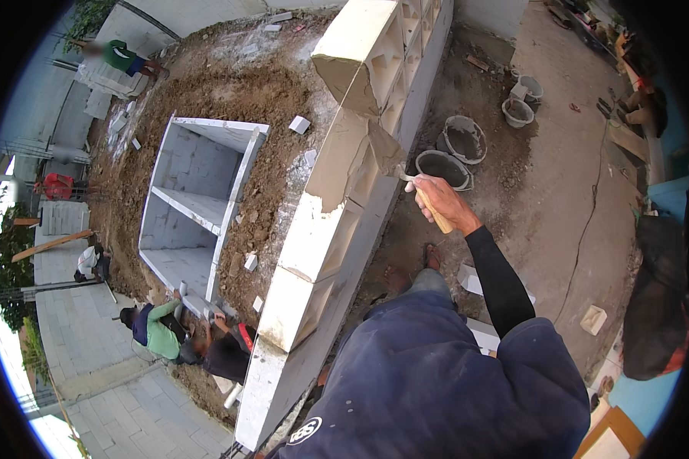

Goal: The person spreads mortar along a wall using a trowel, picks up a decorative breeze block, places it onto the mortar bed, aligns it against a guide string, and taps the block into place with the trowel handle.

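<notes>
My right hand is closed round the wooden handle of a trowel. The trowel's blade points up and left, against the top edge of a low wall of pale hollow-faced blocks. Wet grey mortar coats part of the wall's top beside the blade, with a ragged lower edge on the pale block. Farther along, a taller pale block stands on the wall, mortar on its near end. My left hand is out of view.
Right of the wall stand a bucket of grey mix, another bucket and smaller pails. Left lies a block-lined pit in loose soil. Two people crouch at its near end. A cable crosses the ground.
</notes>
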Tool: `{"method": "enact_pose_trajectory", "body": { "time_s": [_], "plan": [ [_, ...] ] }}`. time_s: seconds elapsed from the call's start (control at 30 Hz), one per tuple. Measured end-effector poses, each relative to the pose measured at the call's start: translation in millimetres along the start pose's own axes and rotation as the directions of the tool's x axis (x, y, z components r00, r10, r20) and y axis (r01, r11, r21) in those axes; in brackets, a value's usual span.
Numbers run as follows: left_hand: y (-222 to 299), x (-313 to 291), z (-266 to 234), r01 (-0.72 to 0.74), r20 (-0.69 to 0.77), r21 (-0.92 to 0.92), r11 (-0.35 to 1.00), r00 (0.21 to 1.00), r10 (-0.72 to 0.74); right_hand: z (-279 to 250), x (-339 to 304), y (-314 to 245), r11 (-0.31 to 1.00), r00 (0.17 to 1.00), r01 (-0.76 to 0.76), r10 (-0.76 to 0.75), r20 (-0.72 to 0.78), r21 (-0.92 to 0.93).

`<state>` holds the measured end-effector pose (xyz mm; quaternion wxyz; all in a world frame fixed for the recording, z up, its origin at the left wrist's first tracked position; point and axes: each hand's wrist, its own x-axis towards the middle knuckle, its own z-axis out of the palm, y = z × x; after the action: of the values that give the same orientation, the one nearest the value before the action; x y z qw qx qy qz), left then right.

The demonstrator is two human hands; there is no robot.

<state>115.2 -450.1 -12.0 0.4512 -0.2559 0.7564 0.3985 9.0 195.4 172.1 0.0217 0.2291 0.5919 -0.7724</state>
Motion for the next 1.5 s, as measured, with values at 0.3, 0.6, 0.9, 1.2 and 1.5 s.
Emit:
{"method": "enact_pose_trajectory", "body": {
  "time_s": [0.3,0.6,0.9,1.2,1.5],
  "plan": [
    [1,36,44,-0.033,0.078,-0.019,0.999,0.996,0.035,80,-53,-19,0.971,0.911,-0.186,0.228,0.344,-0.150],
    [34,58,70,-0.019,0.168,0.080,0.997,0.986,0.006,-10,-90,3,0.956,0.967,-0.253,0.246,0.063,0.147],
    [180,94,125,-0.144,0.219,0.176,0.974,0.970,0.103,-194,-63,103,0.876,0.765,-0.340,0.469,-0.441,0.343],
    [333,59,203,-0.198,0.212,0.383,0.902,0.970,0.123,-384,128,271,0.817,0.678,-0.381,0.565,-0.470,0.433],
    [401,-16,283,-0.012,0.049,0.527,0.850,0.999,-0.017,-512,319,405,0.700,0.554,-0.337,0.688,-0.469,0.630]
  ]
}}
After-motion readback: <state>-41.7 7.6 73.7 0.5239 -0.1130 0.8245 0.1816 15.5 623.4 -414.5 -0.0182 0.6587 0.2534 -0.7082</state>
